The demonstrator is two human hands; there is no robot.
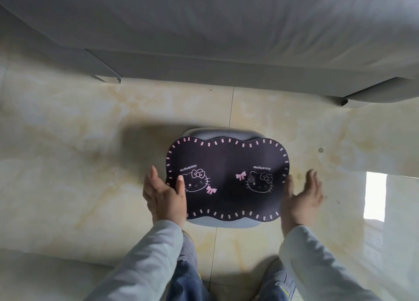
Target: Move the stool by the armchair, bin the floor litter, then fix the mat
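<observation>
A dark purple mat [226, 178] with a pink dashed border and cat drawings lies on top of a low grey stool [217, 134], whose rim shows beyond the mat's far and near edges. My left hand [164, 196] is at the mat's left edge, fingers apart, thumb resting on the mat. At the right edge my right hand [300, 196] is spread, its thumb touching the mat's rim. Neither hand grips anything.
The stool stands on a glossy cream marble floor [90, 142]. A grey bed or sofa [226, 40] with a white cover fills the far side. Another grey upholstered edge [45, 275] sits near left. My knees and shoes are below the stool.
</observation>
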